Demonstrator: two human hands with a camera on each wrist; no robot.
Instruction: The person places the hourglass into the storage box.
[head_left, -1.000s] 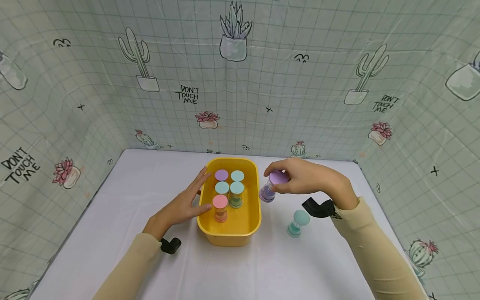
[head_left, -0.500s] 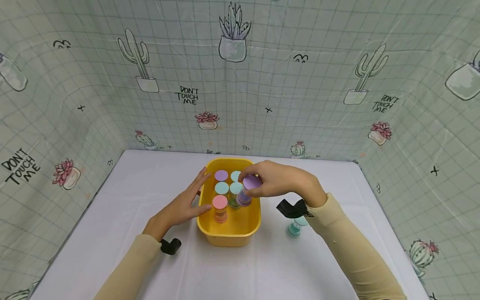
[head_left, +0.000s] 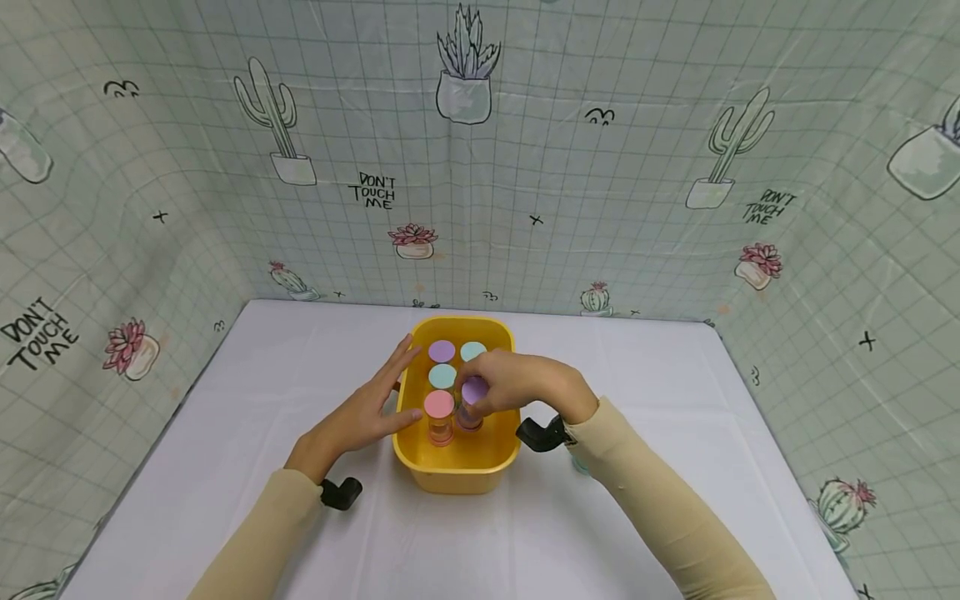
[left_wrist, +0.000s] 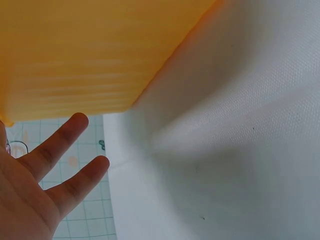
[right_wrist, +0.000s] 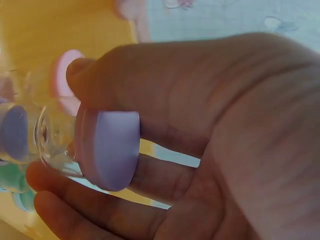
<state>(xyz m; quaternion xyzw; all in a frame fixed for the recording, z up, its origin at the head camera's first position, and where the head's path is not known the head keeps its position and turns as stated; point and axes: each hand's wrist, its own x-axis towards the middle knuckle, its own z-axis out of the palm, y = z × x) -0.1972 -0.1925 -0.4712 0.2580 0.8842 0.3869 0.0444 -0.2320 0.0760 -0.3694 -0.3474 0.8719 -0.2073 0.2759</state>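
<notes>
My right hand (head_left: 517,382) pinches a purple-capped sand timer (head_left: 474,390) by its cap, low inside the yellow plastic bin (head_left: 456,481). In the right wrist view, thumb and fingers lie around the purple cap (right_wrist: 117,147), with clear glass and purple sand beyond it. Just left of it stands a pink sand timer (head_left: 439,405). Behind are another purple one (head_left: 442,352) and two light-blue ones (head_left: 442,377) (head_left: 472,350); a further one is hidden by the hand. With fingers spread, my left hand (head_left: 363,410) rests at the bin's left rim, thumb reaching over it.
On the white table (head_left: 300,550), a teal sand timer (head_left: 580,465) stands right of the bin, mostly covered by my right forearm. A cloth printed with cacti (head_left: 465,167) hangs around the back and sides.
My right hand has carried the purple sand timer leftward from beside the bin, over its right rim and down beside the pink one. The left hand has stayed in place.
</notes>
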